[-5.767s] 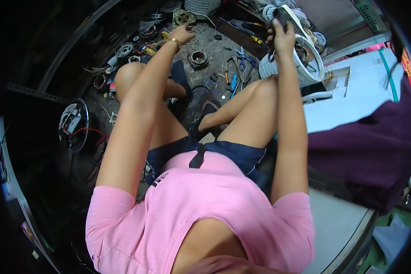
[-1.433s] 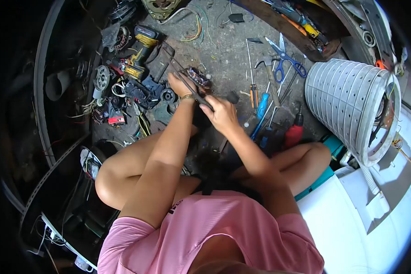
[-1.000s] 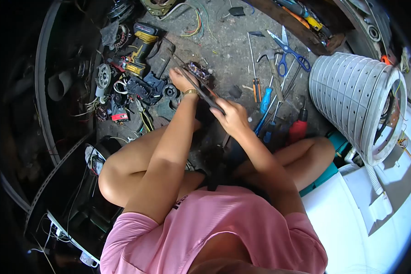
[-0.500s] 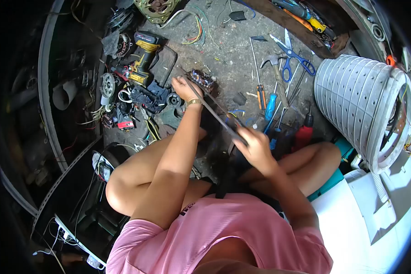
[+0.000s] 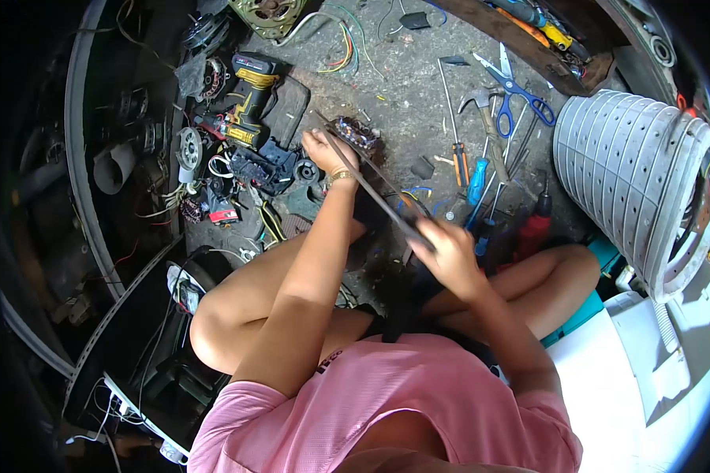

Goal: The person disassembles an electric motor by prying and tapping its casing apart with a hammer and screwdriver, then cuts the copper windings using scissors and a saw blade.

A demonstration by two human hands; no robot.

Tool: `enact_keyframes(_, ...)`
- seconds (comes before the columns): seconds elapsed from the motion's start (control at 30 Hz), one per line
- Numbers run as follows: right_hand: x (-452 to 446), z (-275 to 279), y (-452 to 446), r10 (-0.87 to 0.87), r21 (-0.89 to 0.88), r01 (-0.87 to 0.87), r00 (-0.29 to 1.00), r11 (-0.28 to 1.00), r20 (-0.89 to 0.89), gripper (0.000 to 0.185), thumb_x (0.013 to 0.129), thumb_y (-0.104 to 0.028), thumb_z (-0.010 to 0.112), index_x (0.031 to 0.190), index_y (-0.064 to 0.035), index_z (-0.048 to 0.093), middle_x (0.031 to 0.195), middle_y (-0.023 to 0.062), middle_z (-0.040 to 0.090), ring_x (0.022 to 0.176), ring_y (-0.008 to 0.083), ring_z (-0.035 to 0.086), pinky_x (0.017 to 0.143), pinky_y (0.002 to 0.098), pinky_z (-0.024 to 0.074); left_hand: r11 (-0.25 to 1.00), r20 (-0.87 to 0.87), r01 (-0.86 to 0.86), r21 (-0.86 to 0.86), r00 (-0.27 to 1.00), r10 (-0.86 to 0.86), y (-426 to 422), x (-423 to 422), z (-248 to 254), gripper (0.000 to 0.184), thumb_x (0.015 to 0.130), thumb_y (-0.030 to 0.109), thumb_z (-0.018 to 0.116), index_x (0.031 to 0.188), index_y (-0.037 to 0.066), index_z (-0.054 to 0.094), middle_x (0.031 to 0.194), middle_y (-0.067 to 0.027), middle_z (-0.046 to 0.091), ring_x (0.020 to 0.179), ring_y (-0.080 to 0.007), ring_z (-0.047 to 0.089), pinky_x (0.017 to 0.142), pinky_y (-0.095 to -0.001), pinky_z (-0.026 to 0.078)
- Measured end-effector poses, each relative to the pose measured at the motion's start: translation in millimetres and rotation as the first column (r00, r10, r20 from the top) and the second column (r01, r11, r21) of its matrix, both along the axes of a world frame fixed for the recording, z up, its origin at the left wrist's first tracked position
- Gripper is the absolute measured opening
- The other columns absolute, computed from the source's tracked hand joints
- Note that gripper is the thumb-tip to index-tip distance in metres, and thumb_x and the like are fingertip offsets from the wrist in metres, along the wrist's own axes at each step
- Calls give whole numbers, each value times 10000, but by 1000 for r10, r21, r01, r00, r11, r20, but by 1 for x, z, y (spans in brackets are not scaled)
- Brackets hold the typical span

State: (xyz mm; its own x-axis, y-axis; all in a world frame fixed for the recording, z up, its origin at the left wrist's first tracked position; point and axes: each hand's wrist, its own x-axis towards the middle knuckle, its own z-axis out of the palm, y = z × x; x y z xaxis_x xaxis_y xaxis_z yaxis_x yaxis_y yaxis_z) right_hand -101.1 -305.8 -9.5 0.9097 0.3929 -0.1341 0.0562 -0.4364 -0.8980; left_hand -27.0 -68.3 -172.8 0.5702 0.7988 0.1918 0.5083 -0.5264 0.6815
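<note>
My right hand (image 5: 452, 254) is closed around the handle end of a long, dark frame saw (image 5: 379, 199), which slants up and left across the floor. Close to the saw's far end, my left hand (image 5: 328, 153) has its fingers curled beside a small dark motor part with copper-coloured windings (image 5: 355, 134). What those fingers grip is hidden. The saw lies between the left hand and the motor part, and its contact with the part cannot be made out.
A yellow-black cordless drill (image 5: 250, 102) and motor parts lie left. Right of the hands are a hammer (image 5: 485, 118), blue-handled scissors (image 5: 517, 91), screwdrivers (image 5: 476, 181) and a red tool (image 5: 535, 229). A perforated drum (image 5: 623, 173) stands far right.
My hands were far apart in the oldest frame and are now close together at the motor part. Over the last second, my right hand has drawn the saw back toward my body.
</note>
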Motion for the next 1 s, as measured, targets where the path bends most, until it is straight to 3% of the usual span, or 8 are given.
enact_keyframes(0.1,30,-66,54,5,-18,-3,993,1000,115,269,792,-299,714,954,-101,631,784,129,632,669,355,628,557,436,497,990,-4,-67,-122,998,67,-6,3,11,211,921,135,420,851,-49,495,837,-252,539,796,-432,508,771,-471,393)
enact_keyframes(0.13,37,-68,60,-5,27,1,990,1000,139,269,800,-309,707,953,-103,626,779,131,630,666,359,625,551,442,490,977,-8,-103,-188,995,103,-3,7,15,211,921,136,420,855,-50,497,843,-254,541,803,-438,508,772,-475,392)
enact_keyframes(0.17,38,-67,59,-3,66,-7,988,998,157,269,808,-319,700,952,-106,620,773,134,627,664,364,622,545,448,483,999,22,33,37,999,-34,-4,7,17,195,904,129,437,843,-47,496,845,-254,545,808,-438,510,764,-477,390)
enact_keyframes(0.33,-6,5,-13,32,-19,-32,999,999,23,260,788,-277,724,933,-79,639,776,132,634,656,337,640,568,420,510,987,-20,-77,-143,997,75,-4,4,1,235,921,160,413,818,-44,467,836,-243,524,783,-419,493,746,-458,388)
enact_keyframes(0.5,41,-83,78,9,-31,-4,988,1000,154,245,820,-349,673,904,-125,623,744,118,627,644,360,622,545,461,489,986,-119,-107,-129,989,92,-6,3,8,202,901,132,423,844,-52,486,883,-258,540,836,-434,516,769,-472,394)
enact_keyframes(0.57,52,-69,84,-19,-7,20,991,1000,133,257,827,-354,668,917,-117,626,749,130,625,662,360,627,554,462,489,998,37,-23,51,999,21,-3,6,1,196,887,132,441,845,-50,498,897,-268,548,841,-442,515,770,-479,401)
enact_keyframes(0.73,-3,4,-9,3,-40,-2,1000,999,11,308,805,-365,696,923,-90,625,777,135,636,679,358,636,562,461,491,992,42,-77,-104,996,82,-8,5,3,225,904,165,443,798,-31,472,822,-227,532,766,-375,501,740,-458,394)
enact_keyframes(1.0,57,-65,89,14,-29,-13,998,999,60,279,827,-325,676,957,-82,635,808,161,646,708,381,629,595,465,496,999,41,-6,-32,999,8,2,-2,-15,291,915,230,449,868,-52,507,879,-261,545,838,-434,517,786,-477,404)
